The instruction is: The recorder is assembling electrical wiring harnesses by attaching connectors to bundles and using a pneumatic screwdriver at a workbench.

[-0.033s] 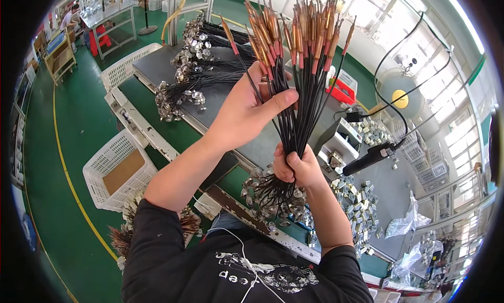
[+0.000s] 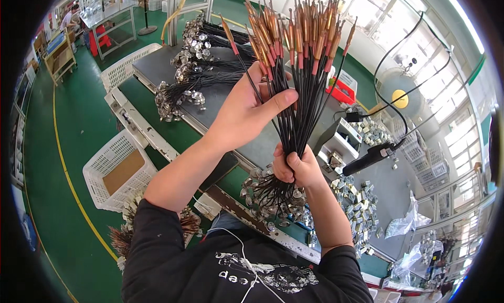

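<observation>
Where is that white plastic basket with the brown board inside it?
In the head view, the white basket sits on the green floor at lower left, beside the workbench edge and left of the left forearm.

green floor (image 2: 79,130), grey workbench (image 2: 157,67), bright windows (image 2: 420,46)
</observation>
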Demonstrator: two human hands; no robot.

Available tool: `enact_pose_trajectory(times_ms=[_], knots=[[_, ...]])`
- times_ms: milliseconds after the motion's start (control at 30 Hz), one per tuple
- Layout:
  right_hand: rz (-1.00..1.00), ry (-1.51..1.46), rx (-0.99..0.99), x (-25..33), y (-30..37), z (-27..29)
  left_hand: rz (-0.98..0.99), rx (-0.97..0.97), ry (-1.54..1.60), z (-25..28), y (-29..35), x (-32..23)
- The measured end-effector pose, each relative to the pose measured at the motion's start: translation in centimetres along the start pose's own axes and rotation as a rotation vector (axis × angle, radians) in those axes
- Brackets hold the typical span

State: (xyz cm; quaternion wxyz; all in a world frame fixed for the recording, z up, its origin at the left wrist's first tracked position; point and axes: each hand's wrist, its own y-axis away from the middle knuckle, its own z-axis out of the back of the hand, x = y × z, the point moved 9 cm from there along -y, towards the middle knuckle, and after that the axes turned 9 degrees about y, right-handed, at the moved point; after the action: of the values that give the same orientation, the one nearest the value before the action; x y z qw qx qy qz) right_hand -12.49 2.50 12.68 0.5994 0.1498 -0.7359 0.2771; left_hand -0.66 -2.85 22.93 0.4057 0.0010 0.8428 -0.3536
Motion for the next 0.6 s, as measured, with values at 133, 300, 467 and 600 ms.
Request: enact_pose_trajectory(times_ms=[133, 300, 467, 600], knots=[[0.022, -0.036, 0.036, -0.20, -0.11, -0.05, -0.026, 0.005, -0.004, -0.21, -0.02, -0.23], [0.027, -0.042, 0.040, -0.19, -0.23, 0.06, -0.021, 0.009, -0.069, -0.19, 0.08, -0.30], [0.021, 0.014, 0.017, -0.15, -0.38, 0.11, 0.022, 0.038, -0.048, 0.67, 0.27, 0.32], [0.022, 0.023, 0.007, -0.39, -0.31, 0.32, 0.081, 0.040, -0.032, 0.62, 0.43, 0.62]])
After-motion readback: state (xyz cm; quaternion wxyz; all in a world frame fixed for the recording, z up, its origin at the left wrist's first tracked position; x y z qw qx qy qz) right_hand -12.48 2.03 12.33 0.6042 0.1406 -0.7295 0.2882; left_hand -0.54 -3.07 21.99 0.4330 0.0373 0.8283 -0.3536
